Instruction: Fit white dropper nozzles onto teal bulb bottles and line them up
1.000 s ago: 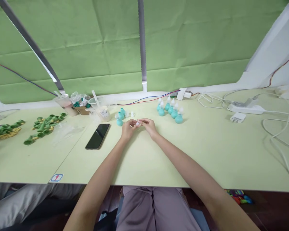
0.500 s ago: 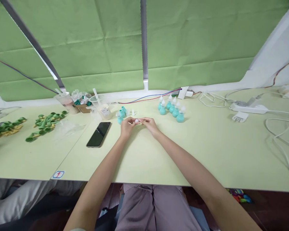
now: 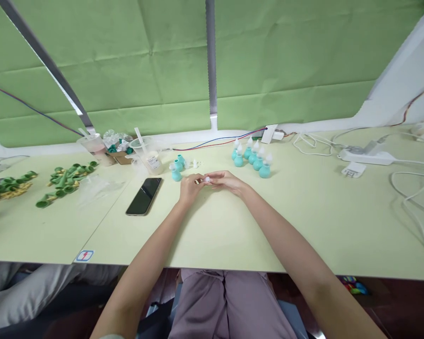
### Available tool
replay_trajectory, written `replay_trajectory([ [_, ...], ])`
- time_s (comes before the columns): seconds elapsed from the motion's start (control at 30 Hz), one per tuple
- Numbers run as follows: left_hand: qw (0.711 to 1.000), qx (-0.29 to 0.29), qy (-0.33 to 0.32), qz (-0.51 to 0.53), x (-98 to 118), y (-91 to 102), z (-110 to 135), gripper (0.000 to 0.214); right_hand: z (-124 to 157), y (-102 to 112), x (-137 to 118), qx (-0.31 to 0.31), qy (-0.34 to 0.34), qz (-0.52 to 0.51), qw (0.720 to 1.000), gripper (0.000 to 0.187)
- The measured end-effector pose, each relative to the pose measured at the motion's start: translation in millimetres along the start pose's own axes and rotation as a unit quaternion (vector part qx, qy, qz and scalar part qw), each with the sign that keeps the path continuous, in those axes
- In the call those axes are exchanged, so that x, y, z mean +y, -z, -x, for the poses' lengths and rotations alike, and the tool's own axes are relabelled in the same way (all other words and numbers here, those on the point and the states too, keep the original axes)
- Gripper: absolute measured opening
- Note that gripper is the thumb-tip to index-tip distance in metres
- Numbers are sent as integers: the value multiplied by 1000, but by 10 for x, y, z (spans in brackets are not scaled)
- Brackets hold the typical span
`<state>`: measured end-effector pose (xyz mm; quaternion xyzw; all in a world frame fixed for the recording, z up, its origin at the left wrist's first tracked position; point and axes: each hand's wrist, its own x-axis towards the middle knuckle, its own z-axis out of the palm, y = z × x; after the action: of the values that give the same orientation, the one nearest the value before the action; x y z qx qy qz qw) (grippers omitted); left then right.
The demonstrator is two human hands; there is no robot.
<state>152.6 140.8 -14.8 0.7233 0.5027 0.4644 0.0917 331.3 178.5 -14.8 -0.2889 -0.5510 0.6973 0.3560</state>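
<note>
Fingertips of the left hand and fingers of the right hand meet tip to tip and pinch a small white piece between them, just above the table, near its middle. The left hand's other fingers are curled in; the right hand's lie stretched toward the left, close together.

Nearest, below the table's edge, is a lap in mauve trousers, with another person's grey trouser leg to the left. On the front edge sits a sticker. Both forearms run up across the table to the hands.

Left of the hands lies a dark phone, screen up. Just beyond the left hand stand two teal bulbs with a few small white caps beside them. Beyond the right hand, a cluster of teal bulbs with white tips stands upright, well apart from the fingers.

Farther left are heaps of green parts, a clear cup with a straw, a pink drink and a small box. On the far right lie white cables and a power strip. A green backdrop closes the rear.
</note>
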Motion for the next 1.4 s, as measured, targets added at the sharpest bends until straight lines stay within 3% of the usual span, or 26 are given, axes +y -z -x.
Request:
replay_trajectory([
  [0.33,996,7,-83,-13,91,-51,62,8,29,114,-9,-58,-58,-77,994,31],
  [0.9,989,-46,-90,-111,70,-53,87,17,42,61,7,-29,-47,-92,994,29],
  [1.07,987,-34,-95,-126,49,-47,92,16,17,41,49,-19,-37,-87,995,31],
  [1.4,997,61,42,15,89,66,-27,13,-98,-158,103,60,47,-31,997,40],
])
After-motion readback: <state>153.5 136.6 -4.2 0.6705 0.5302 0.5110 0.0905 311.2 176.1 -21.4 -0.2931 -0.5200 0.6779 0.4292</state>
